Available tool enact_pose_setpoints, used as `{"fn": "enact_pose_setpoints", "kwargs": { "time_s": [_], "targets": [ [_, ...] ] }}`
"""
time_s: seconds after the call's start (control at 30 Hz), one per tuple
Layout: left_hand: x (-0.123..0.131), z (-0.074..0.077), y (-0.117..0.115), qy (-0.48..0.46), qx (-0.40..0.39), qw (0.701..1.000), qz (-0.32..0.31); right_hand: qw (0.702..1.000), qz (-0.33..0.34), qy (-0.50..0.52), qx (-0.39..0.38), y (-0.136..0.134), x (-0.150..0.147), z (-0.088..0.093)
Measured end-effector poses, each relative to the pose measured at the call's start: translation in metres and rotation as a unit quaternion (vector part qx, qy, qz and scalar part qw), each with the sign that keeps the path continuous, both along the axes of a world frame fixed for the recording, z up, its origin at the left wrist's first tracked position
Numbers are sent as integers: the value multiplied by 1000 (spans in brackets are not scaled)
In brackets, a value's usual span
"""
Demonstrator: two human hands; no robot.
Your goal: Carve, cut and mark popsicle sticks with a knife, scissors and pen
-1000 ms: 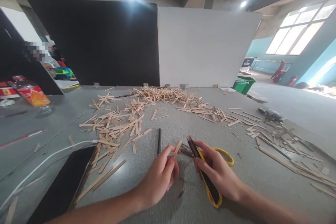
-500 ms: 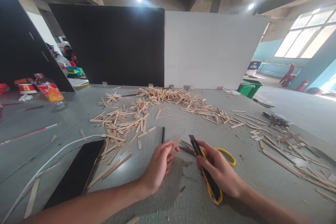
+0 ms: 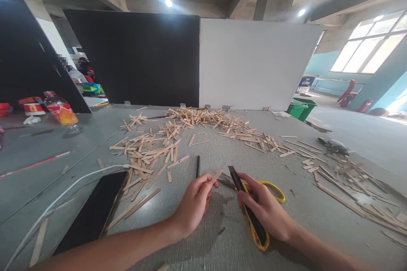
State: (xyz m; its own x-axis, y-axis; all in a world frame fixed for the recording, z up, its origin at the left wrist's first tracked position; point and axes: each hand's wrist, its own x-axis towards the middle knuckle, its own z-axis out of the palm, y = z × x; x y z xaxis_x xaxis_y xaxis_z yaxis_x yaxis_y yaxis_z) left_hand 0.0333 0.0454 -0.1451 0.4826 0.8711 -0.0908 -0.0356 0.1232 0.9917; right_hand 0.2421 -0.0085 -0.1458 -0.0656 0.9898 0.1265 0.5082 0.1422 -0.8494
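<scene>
Between the thumb and fingers of my left hand [image 3: 195, 201] is a short wooden stick [image 3: 216, 176], its tip pointing up and to the right. My right hand [image 3: 265, 205] is wrapped round a dark utility knife [image 3: 237, 180], blade end pointing away from me. Yellow-handled scissors [image 3: 277, 190] lie under and beside that hand, partly covered by it. Their blades point toward my left hand. The knife and the stick are apart. A thin black rod [image 3: 198, 166] lies on the table just beyond my left hand.
Many loose wooden sticks [image 3: 143, 152] spread in an arc across the grey table [image 3: 159, 241], with more strips [image 3: 346, 203] at right. A phone [image 3: 92, 214] with a white cable [image 3: 60, 201] lies at left, a drink bottle [image 3: 60, 110] beyond. Black and white panels [image 3: 254, 63] stand behind.
My left hand has turned slightly, and the stick in it now leans further right and lower. My right hand keeps its hold on the knife, nearly still. The view has tilted up slightly.
</scene>
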Motion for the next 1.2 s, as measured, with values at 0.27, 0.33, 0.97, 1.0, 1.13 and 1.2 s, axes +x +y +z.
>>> {"fn": "enact_pose_setpoints", "kwargs": {
  "time_s": [0.27, 0.33, 0.97, 1.0, 1.13, 1.2],
  "targets": [
    [9, -1, -3, 18, -5, 1000, 7, 999, 38, 5, -5, 2, -1, 4],
    [8, 1, -4, 23, -4, 1000, 12, 999, 36, 15, -3, 1, 0, 5],
    [2, -10, -5, 43, 116, 992, -22, 988, 152, 3, -23, -9, 3, 2],
    [2, -10, -5, 46, 120, 991, -25, 988, 154, 4, -22, -9, 3, 3],
    [1, -10, -6, 58, 140, 988, -30, 987, 156, 10, -26, -9, 2, 3],
    [1, -10, -6, 66, 153, 986, -23, 989, 147, 6, -25, -9, 2, 2]
  ]
}}
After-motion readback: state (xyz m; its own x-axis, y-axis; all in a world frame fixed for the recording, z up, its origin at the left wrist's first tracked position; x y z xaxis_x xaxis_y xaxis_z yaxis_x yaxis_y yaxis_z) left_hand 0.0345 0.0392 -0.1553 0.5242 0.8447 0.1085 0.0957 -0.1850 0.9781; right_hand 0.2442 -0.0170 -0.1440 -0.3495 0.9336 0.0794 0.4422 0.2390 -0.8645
